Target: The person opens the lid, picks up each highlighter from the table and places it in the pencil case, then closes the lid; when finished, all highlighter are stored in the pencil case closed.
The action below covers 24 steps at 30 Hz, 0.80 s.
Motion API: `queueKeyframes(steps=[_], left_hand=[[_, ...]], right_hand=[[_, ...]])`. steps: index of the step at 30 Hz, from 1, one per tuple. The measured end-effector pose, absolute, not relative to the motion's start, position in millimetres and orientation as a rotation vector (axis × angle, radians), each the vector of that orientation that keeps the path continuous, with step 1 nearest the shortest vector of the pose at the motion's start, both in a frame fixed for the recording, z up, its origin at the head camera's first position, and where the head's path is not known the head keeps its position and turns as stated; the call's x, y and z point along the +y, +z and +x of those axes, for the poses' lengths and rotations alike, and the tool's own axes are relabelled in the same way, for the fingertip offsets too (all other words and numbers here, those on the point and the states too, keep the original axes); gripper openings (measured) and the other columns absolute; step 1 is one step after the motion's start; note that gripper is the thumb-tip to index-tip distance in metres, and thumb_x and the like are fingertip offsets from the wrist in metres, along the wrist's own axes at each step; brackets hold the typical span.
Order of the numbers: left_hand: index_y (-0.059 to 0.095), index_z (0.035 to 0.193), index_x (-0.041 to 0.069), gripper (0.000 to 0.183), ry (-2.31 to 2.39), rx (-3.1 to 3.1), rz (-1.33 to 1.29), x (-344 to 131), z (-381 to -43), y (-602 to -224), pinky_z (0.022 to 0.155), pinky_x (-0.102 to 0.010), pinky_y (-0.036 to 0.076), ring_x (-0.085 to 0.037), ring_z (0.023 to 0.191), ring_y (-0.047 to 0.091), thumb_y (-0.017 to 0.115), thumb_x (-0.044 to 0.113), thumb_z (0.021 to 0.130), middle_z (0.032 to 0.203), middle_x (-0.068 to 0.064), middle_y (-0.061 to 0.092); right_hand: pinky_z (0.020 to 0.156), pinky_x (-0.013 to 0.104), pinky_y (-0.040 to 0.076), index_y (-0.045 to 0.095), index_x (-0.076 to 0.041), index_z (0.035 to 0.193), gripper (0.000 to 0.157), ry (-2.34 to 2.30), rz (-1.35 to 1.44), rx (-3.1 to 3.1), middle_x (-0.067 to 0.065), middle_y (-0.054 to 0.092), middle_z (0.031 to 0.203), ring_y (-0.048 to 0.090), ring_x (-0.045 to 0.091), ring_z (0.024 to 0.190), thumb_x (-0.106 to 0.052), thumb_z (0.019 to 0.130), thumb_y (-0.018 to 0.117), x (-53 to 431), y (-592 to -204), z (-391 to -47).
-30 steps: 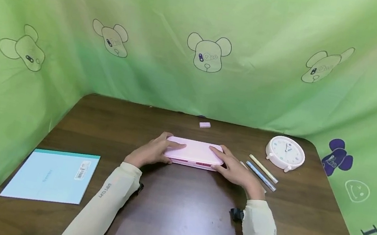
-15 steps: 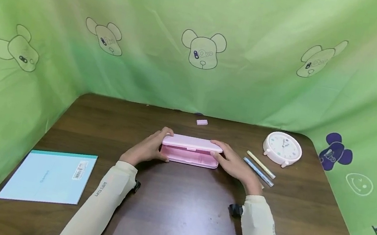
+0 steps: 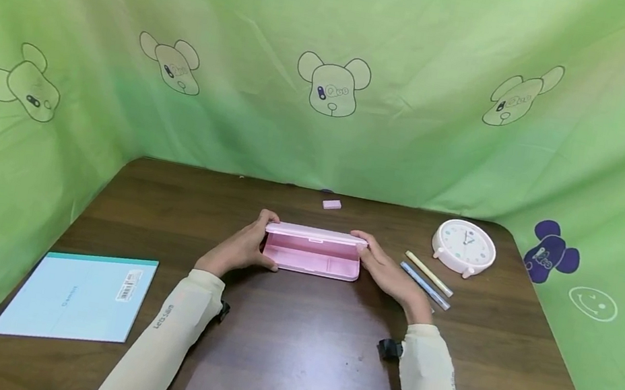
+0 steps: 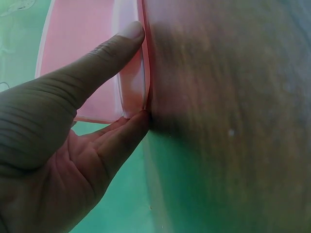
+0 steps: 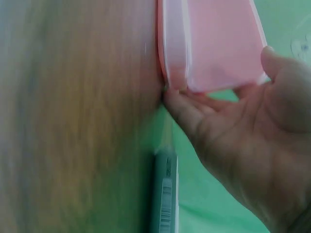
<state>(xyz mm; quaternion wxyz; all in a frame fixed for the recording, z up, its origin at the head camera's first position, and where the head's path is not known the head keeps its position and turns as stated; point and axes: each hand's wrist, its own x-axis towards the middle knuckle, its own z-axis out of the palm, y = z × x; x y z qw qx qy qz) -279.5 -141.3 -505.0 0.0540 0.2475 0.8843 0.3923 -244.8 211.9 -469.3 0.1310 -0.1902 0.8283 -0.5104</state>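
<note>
A pink pencil case lies on the table in front of me, its lid tilted up and back along the far side. A small divider shows inside toward the right. My left hand holds the left end, with the thumb over the front rim of the base and the fingers round the end, as the left wrist view shows. At the other end, my right hand grips the case; in the right wrist view its thumb is at the lid's edge and its fingers reach beneath the end. Some fingertips are hidden behind the case.
Beside the right hand lie a yellow pen and a blue pen. A white round clock is farther right. Behind the case sits a pink eraser. A light blue notebook lies at the left. Green curtains surround the table.
The pencil case lid has gone from nearly closed to raised, baring the inside. Both hands stayed at its ends; the right thumb moved from the base's front up to the lid.
</note>
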Motion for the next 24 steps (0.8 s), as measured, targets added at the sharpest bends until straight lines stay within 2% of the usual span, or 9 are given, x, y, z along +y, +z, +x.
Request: queueKeyframes(steps=[3, 4, 7, 9, 11, 15, 17, 21, 24], left_hand=[[0.032, 0.143, 0.014, 0.097, 1.154, 2.722, 0.762, -142, -285, -515, 0.099, -0.044, 0.05, -0.03, 0.113, 0.062, 0.103, 0.024, 0.077, 0.128, -0.021, 0.062], [0.031, 0.145, 0.012, 0.099, 1.156, 2.712, 0.744, -141, -283, -510, 0.101, -0.046, 0.05, -0.032, 0.116, 0.061, 0.103, 0.022, 0.077, 0.131, -0.022, 0.061], [0.023, 0.153, 0.007, 0.107, 1.179, 2.673, 0.688, -135, -272, -490, 0.106, -0.052, 0.049, -0.038, 0.127, 0.058, 0.101, 0.013, 0.079, 0.144, -0.03, 0.053], [0.016, 0.157, 0.004, 0.113, 1.181, 2.659, 0.646, -131, -265, -478, 0.11, -0.054, 0.048, -0.041, 0.135, 0.054, 0.099, 0.008, 0.08, 0.153, -0.034, 0.046], [0.009, 0.16, 0.004, 0.119, 1.182, 2.64, 0.607, -128, -259, -468, 0.115, -0.055, 0.045, -0.042, 0.143, 0.05, 0.097, 0.004, 0.08, 0.158, -0.035, 0.042], [0.0, 0.164, 0.007, 0.129, 1.188, 2.648, 0.613, -126, -259, -463, 0.12, -0.055, 0.04, -0.042, 0.151, 0.045, 0.097, 0.0, 0.079, 0.16, -0.036, 0.042], [-0.006, 0.167, 0.01, 0.138, 1.206, 2.639, 0.603, -126, -259, -463, 0.121, -0.056, 0.038, -0.043, 0.151, 0.045, 0.098, 0.0, 0.078, 0.158, -0.037, 0.045], [-0.021, 0.17, 0.014, 0.152, 1.206, 2.645, 0.582, -128, -258, -464, 0.118, -0.058, 0.04, -0.046, 0.145, 0.05, 0.099, 0.003, 0.077, 0.152, -0.039, 0.051], [-0.027, 0.169, 0.019, 0.157, 1.196, 2.663, 0.626, -132, -258, -471, 0.118, -0.056, 0.042, -0.045, 0.144, 0.052, 0.1, 0.008, 0.078, 0.15, -0.04, 0.051]], right_hand=[[0.124, 0.065, 0.03, 0.033, 0.002, 0.163, 0.049, -1.593, -0.545, 2.319, 0.03, 0.038, 0.164, 0.033, 0.047, 0.155, -0.025, 0.121, 0.032, 212, -473, -248], [0.121, 0.066, 0.033, 0.034, 0.003, 0.16, 0.049, -1.622, -0.537, 2.316, 0.032, 0.039, 0.162, 0.035, 0.049, 0.154, -0.026, 0.122, 0.031, 211, -473, -249], [0.111, 0.067, 0.046, 0.041, 0.005, 0.151, 0.053, -1.629, -0.463, 2.444, 0.035, 0.045, 0.154, 0.044, 0.054, 0.146, -0.037, 0.121, 0.028, 203, -471, -253], [0.105, 0.063, 0.053, 0.047, 0.002, 0.146, 0.06, -1.604, -0.407, 2.576, 0.034, 0.051, 0.149, 0.053, 0.052, 0.139, -0.048, 0.119, 0.029, 199, -473, -258], [0.099, 0.06, 0.057, 0.05, 0.001, 0.143, 0.063, -1.548, -0.338, 2.697, 0.033, 0.056, 0.144, 0.059, 0.051, 0.13, -0.053, 0.118, 0.029, 194, -471, -259], [0.102, 0.061, 0.052, 0.056, -0.002, 0.137, 0.065, -1.43, -0.225, 2.889, 0.031, 0.064, 0.135, 0.063, 0.05, 0.121, -0.057, 0.117, 0.027, 191, -475, -267], [0.103, 0.067, 0.047, 0.056, -0.003, 0.133, 0.07, -1.382, -0.171, 2.928, 0.031, 0.064, 0.134, 0.062, 0.054, 0.121, -0.061, 0.116, 0.022, 191, -486, -279], [0.1, 0.072, 0.045, 0.056, -0.008, 0.125, 0.084, -1.288, -0.084, 2.994, 0.027, 0.064, 0.139, 0.06, 0.057, 0.124, -0.077, 0.107, 0.011, 197, -520, -308], [0.1, 0.074, 0.044, 0.056, -0.009, 0.125, 0.084, -1.245, -0.023, 2.994, 0.026, 0.063, 0.144, 0.059, 0.059, 0.126, -0.076, 0.108, 0.01, 195, -524, -314]])
